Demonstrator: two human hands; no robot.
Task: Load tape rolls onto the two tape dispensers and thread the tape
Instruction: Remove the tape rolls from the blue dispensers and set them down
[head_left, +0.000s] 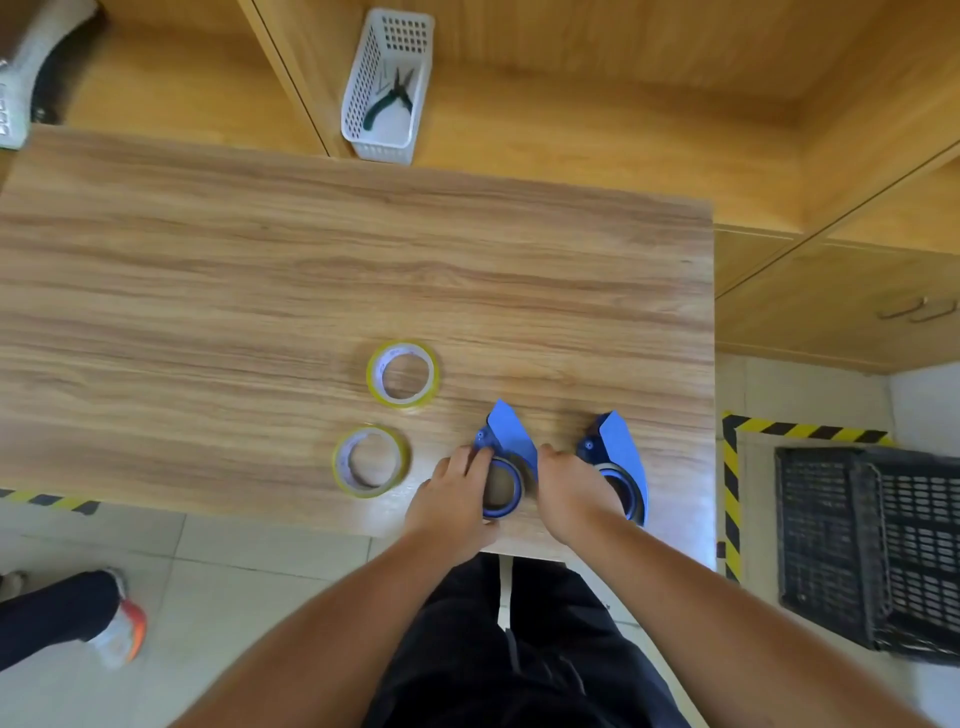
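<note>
Blue tape dispenser (506, 457) between left hand (452, 499) and right hand (569, 493).

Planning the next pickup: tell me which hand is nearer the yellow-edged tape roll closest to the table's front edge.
Left. The left hand sits just right of that yellow-edged tape roll, on the nearer blue plastic tape dispenser; the right hand lies beyond the dispenser, farther right.

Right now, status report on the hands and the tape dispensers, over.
Left hand and right hand both gripping the left dispenser. Right dispenser untouched. Both tape rolls unloaded on table.
</note>
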